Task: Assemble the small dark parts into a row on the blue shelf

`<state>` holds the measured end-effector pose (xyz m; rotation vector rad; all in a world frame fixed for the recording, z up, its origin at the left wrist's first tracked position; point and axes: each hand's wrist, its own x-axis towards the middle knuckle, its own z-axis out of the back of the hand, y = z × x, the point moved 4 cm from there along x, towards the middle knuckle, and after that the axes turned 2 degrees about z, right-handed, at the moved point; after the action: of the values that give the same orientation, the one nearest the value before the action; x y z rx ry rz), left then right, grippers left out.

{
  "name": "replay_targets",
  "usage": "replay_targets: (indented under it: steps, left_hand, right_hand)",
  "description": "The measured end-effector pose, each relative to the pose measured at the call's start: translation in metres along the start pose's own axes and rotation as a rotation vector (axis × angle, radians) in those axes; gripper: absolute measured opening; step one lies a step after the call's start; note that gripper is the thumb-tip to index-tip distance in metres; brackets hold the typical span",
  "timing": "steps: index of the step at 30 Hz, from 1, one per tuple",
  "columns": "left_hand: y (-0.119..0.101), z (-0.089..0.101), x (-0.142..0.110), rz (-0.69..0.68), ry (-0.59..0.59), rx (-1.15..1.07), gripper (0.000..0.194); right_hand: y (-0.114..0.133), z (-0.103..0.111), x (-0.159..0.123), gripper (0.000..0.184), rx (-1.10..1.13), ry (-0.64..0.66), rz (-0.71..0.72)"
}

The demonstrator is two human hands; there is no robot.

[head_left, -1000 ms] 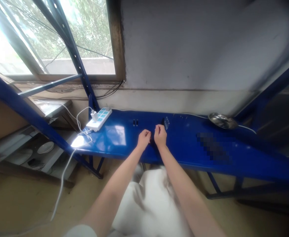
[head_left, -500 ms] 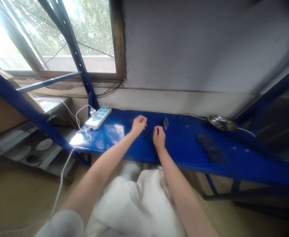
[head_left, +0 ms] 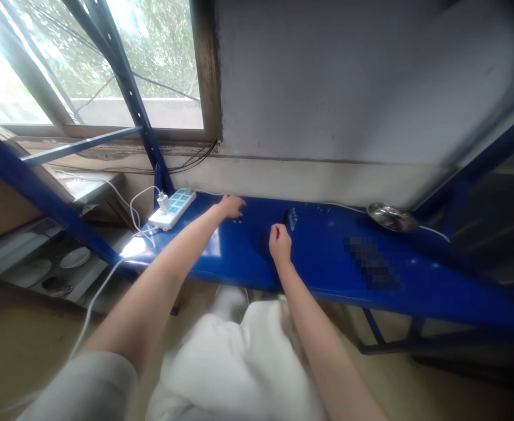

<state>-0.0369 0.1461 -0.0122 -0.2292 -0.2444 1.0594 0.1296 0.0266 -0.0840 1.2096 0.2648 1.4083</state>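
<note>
My left hand (head_left: 233,206) reaches to the back of the blue table (head_left: 257,257), palm down, fingers apart and pointing right. Just in front of it lie a few tiny pale pieces (head_left: 237,221), too small to name. Nearer to me, my right hand (head_left: 280,242) is closed, thumb against the curled fingers; whatever it may hold is hidden. Right behind that hand stands a small clear plastic piece with several bumps or cells (head_left: 292,219), with something dark along its left side.
A white power strip (head_left: 172,209) with a plugged-in charger and loose cables sits at the left end. Several tiny bits (head_left: 322,209) lie along the back. A shiny metal dish (head_left: 392,217) stands back right, near a blurred-out dark object (head_left: 373,263). Blue uprights (head_left: 138,111) flank the table.
My left hand has moved left and away from me, and its fingers have spread. The tiny pieces by it now show. My right hand has stayed nearly in place, closed.
</note>
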Motion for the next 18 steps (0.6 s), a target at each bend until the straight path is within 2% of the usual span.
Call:
replay_targets:
  steps: [6,11,18]
  left_hand:
    - [0.003,-0.016,0.005,-0.015,0.039,0.169,0.035]
    - [-0.001,-0.02,0.006,-0.043,0.088,0.309,0.037]
    - [-0.002,-0.02,0.006,-0.03,0.098,0.314,0.034]
  right_hand:
    - [-0.002,-0.001,0.0,0.034,0.013,-0.005,-0.009]
    - [-0.003,-0.001,0.0,0.035,0.051,-0.032,0.016]
    - [-0.003,-0.001,0.001,0.033,0.055,-0.026,0.013]
